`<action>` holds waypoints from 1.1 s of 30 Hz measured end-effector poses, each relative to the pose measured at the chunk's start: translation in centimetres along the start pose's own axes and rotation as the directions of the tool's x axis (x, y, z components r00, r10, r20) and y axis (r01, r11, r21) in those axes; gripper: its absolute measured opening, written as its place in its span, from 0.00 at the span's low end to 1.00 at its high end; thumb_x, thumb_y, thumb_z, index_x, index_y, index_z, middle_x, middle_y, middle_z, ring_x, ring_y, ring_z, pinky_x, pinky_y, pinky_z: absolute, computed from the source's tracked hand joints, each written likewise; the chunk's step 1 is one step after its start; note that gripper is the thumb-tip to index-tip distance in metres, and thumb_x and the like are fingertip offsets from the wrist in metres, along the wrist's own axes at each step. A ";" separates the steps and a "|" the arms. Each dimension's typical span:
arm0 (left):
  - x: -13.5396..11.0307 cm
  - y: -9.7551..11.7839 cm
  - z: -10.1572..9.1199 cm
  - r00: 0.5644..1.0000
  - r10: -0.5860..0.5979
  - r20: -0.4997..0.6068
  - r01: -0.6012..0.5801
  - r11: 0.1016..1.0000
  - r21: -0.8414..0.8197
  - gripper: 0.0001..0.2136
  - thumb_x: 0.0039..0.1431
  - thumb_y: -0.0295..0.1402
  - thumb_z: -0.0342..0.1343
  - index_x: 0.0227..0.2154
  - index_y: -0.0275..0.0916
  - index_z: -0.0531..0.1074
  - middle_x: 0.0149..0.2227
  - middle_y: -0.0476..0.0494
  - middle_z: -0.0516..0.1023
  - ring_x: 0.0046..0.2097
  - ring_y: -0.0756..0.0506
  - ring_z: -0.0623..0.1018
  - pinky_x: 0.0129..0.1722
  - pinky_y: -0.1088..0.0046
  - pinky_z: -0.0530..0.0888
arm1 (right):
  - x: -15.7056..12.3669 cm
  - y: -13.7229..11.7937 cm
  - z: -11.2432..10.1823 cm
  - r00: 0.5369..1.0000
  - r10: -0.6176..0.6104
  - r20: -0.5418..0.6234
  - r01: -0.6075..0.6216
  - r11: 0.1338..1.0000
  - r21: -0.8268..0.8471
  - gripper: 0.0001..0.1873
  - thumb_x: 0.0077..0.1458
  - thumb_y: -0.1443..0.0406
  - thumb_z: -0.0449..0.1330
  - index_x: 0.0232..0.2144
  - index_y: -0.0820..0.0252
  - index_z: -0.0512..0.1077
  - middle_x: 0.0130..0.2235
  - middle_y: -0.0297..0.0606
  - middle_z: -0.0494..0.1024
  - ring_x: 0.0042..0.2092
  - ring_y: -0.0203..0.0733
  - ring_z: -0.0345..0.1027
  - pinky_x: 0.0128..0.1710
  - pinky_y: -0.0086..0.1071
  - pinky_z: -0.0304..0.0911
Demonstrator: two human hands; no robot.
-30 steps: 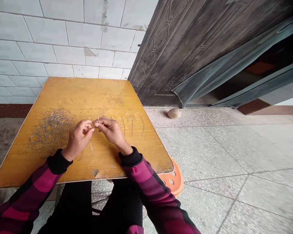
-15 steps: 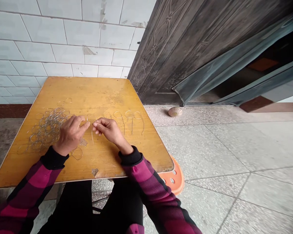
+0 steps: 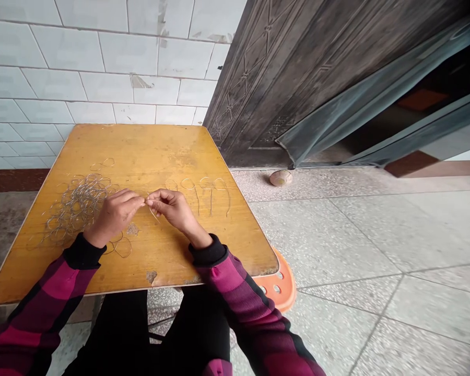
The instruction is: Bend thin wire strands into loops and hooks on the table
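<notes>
Above the middle of the yellow table (image 3: 172, 256), my left hand (image 3: 119, 211) and my right hand (image 3: 174, 209) meet at the fingertips. Both pinch one thin wire (image 3: 153, 214), whose free end slants down below my right fingers. The rest of it is hidden by my hands. A tangled pile of looped wires (image 3: 84, 201) lies left of my left hand. To the right of my right hand, several wires with a round loop and a straight tail (image 3: 211, 198) lie in a row. One loose wire loop (image 3: 121, 246) rests near my left wrist.
An orange stool (image 3: 284, 287) shows beneath the table's right corner. A white tiled wall (image 3: 102, 78) stands behind the table, and a dark carved door (image 3: 254, 89) is to its right. A roundish pale object (image 3: 281, 178) sits on the floor by the door.
My left fingers have closed in and now touch my right fingertips at the wire. The wire's hanging end has swung from nearly vertical to a slant toward the right.
</notes>
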State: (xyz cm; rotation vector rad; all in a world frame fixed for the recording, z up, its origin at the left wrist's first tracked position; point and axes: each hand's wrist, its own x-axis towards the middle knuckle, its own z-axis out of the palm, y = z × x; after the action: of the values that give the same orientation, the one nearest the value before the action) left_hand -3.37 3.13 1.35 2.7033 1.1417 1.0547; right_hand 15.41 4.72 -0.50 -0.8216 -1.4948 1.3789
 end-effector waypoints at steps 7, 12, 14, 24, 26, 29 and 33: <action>-0.4 0.6 1.2 0.982 -0.163 -0.093 0.155 0.984 -0.092 0.09 0.61 0.33 0.52 0.32 0.42 0.78 0.30 0.43 0.80 0.32 0.46 0.76 0.34 0.71 0.69 | 0.0 0.6 -0.1 0.999 0.009 -0.039 -0.013 0.992 -0.124 0.17 0.49 0.52 0.65 0.31 0.61 0.75 0.26 0.32 0.73 0.26 0.31 0.62 0.25 0.26 0.61; -0.6 1.1 1.9 0.966 -0.239 -0.100 0.228 0.967 -0.109 0.09 0.59 0.31 0.53 0.30 0.42 0.79 0.30 0.41 0.80 0.32 0.45 0.76 0.35 0.70 0.69 | -0.1 0.9 -0.2 0.999 0.004 -0.036 -0.011 0.981 -0.191 0.13 0.52 0.57 0.63 0.33 0.62 0.74 0.26 0.32 0.73 0.26 0.32 0.63 0.28 0.27 0.61; -0.5 1.3 1.9 0.950 -0.292 -0.110 0.270 0.945 -0.183 0.08 0.58 0.31 0.54 0.30 0.42 0.79 0.29 0.43 0.80 0.30 0.46 0.75 0.33 0.71 0.68 | -0.1 0.8 -0.1 1.000 0.009 -0.023 -0.013 0.984 -0.175 0.14 0.50 0.57 0.65 0.33 0.62 0.73 0.26 0.32 0.73 0.27 0.32 0.64 0.28 0.27 0.61; 0.1 1.6 1.2 0.855 -0.505 0.121 0.474 0.663 -0.580 0.08 0.54 0.33 0.57 0.24 0.40 0.78 0.16 0.52 0.68 0.18 0.53 0.65 0.19 0.77 0.60 | 0.3 0.3 -0.6 0.995 0.071 0.068 -0.070 0.997 -0.017 0.24 0.39 0.57 0.72 0.34 0.60 0.66 0.23 0.27 0.73 0.22 0.30 0.64 0.24 0.25 0.61; 0.3 1.7 1.1 0.832 -0.529 0.166 0.512 0.617 -0.597 0.07 0.53 0.34 0.58 0.23 0.39 0.77 0.14 0.53 0.66 0.17 0.53 0.63 0.18 0.78 0.59 | 0.3 0.1 -0.6 0.992 0.093 0.082 -0.092 0.996 -0.015 0.25 0.38 0.56 0.73 0.32 0.59 0.65 0.22 0.26 0.73 0.21 0.29 0.63 0.22 0.25 0.62; 0.4 1.8 1.1 0.799 -0.555 0.231 0.563 0.555 -0.612 0.08 0.52 0.35 0.59 0.22 0.39 0.77 0.14 0.53 0.66 0.17 0.53 0.64 0.18 0.78 0.59 | 0.2 -0.1 -0.6 0.991 0.105 0.086 -0.103 0.994 -0.034 0.26 0.36 0.56 0.74 0.30 0.59 0.64 0.22 0.27 0.73 0.21 0.30 0.64 0.22 0.25 0.63; 0.4 1.9 1.2 0.772 -0.572 0.279 0.592 0.484 -0.645 0.09 0.51 0.37 0.59 0.21 0.38 0.76 0.16 0.50 0.69 0.18 0.52 0.67 0.19 0.77 0.62 | 0.1 -0.2 -0.6 0.992 0.095 0.080 -0.086 0.991 -0.102 0.25 0.37 0.55 0.73 0.30 0.59 0.64 0.23 0.29 0.74 0.22 0.30 0.65 0.22 0.26 0.62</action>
State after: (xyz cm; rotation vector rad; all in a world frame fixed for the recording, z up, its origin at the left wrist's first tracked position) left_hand -1.30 2.20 1.19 1.5345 1.1811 1.0217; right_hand 15.92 4.99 -0.32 -0.9121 -1.6185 1.4316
